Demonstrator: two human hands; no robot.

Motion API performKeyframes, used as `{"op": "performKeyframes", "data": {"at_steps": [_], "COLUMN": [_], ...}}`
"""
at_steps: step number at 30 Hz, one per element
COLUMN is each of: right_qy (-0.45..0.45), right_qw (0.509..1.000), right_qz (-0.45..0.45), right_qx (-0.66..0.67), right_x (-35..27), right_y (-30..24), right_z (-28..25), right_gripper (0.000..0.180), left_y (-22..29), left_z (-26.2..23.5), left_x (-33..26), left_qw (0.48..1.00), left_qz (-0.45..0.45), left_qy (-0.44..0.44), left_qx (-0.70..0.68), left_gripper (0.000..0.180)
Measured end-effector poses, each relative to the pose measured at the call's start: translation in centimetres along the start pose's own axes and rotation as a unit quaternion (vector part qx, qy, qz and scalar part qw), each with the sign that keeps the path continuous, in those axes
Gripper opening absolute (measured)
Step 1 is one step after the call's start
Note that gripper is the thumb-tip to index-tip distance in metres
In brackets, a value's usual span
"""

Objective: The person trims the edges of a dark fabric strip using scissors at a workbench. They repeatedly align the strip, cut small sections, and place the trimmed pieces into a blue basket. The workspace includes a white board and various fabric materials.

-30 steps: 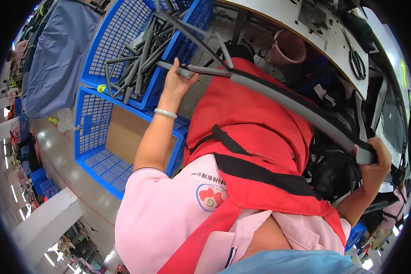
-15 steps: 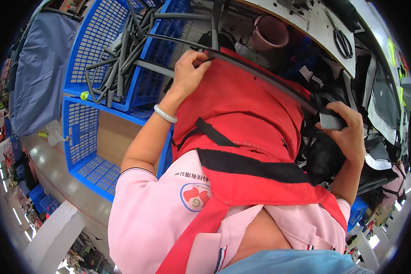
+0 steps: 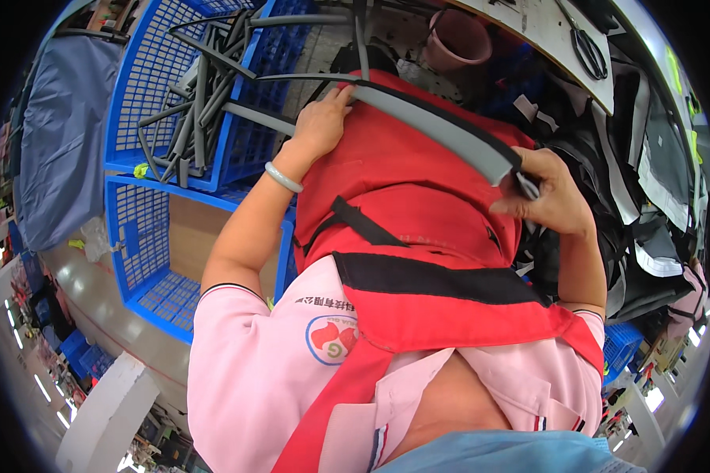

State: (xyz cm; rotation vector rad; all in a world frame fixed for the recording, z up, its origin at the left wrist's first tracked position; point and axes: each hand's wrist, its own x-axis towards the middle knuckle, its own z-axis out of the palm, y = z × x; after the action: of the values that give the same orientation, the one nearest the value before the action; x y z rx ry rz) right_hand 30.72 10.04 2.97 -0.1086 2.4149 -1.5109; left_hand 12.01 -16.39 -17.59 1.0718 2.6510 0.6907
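Note:
A long strip, grey on its face with a black edge, stretches slantwise over the red apron on my lap. My left hand, with a pale bangle on its wrist, has its fingers closed at the strip's far left end. Lower down on the right, my right hand grips the other end between thumb and fingers, where the strip folds over. Several more grey strips run from near my left hand to the blue crate; whether they join the held one I cannot tell.
To the left stands a blue crate with a heap of narrow grey strips. Below it sits a second blue crate. A pink bucket stands ahead. Black scissors lie on the table; dark fabric pieces pile up at right.
The strip has turned from nearly edge-on to showing its broad grey face. My right hand has moved inward to the left; my left hand keeps its place at the far end.

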Motion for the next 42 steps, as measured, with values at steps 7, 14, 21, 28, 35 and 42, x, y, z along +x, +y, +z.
{"op": "performKeyframes", "data": {"at_steps": [7, 14, 21, 28, 35, 42], "right_qy": [0.076, -0.126, 0.001, 0.106, 0.289, 0.369], "right_qw": [0.973, 0.990, 0.981, 0.913, 0.834, 0.798], "right_qz": [-0.020, -0.062, 0.015, -0.086, -0.119, -0.052], "right_qx": [0.217, -0.021, -0.193, -0.384, -0.454, -0.473], "right_x": [-0.2, -0.2, 0.9, 2.1, 6.0, 9.8], "right_y": [1.0, -1.8, -2.8, -4.2, 0.1, 3.9], "right_z": [-0.4, -0.3, -1.4, -4.1, -9.3, -15.9], "right_gripper": [0.054, 0.046, 0.026, 0.023, 0.027, 0.026], "left_y": [-5.2, -7.1, 8.9, 17.2, 20.1, 19.0], "left_z": [-1.1, -1.3, -12.5, -16.5, -19.1, -16.4], "left_x": [-1.3, -2.9, 1.3, 3.5, 10.7, 20.9], "left_qw": [0.967, 0.973, 0.961, 0.824, 0.939, 0.964], "left_qz": [0.011, -0.008, 0.226, 0.066, 0.336, 0.197], "left_qy": [-0.173, -0.172, -0.014, -0.343, 0.057, -0.027], "left_qx": [0.186, 0.157, -0.160, -0.446, 0.042, -0.175], "left_gripper": [0.031, 0.038, 0.023, 0.025, 0.019, 0.025]}}
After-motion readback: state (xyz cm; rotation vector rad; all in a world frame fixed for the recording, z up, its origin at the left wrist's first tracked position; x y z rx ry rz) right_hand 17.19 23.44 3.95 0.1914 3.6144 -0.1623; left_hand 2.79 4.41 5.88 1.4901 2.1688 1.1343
